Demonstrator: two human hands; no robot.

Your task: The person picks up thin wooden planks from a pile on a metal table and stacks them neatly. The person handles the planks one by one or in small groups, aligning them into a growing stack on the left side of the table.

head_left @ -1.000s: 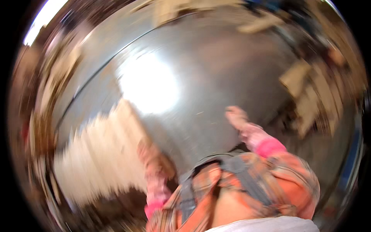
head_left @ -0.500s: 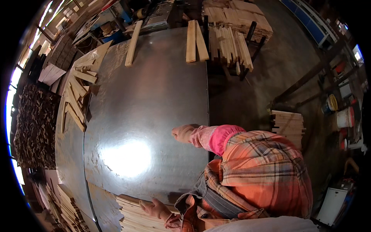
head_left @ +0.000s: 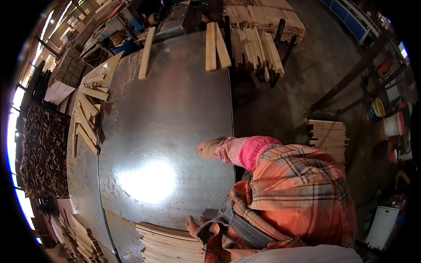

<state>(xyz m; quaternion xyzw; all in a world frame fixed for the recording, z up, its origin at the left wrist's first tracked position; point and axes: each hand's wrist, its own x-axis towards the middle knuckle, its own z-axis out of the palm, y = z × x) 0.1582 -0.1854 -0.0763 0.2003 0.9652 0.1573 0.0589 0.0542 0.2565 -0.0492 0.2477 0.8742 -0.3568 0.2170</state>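
My right hand (head_left: 209, 149) is held in a loose fist over the grey metal tabletop (head_left: 175, 114), close to its right edge. Nothing shows between its fingers. A pink cuff and a plaid sleeve (head_left: 294, 168) cover that arm. Lower down, my left hand (head_left: 193, 225) is close to my body, beside a stack of pale wooden boards (head_left: 169, 241) at the table's near edge. Its visible fingers look apart and hold nothing, while clothing hides the rest of it.
Two pale boards (head_left: 211, 47) lie over the far edge, with another board (head_left: 147, 52) to their left. Short wood offcuts (head_left: 87, 118) are heaped on the left side. Beyond the far right corner lie narrow strips (head_left: 256, 48); a board stack (head_left: 326, 140) stands on the floor at right.
My left hand has moved right, off the top of the board stack and in toward my body. My right hand stays over nearly the same spot. The view has shifted slightly.
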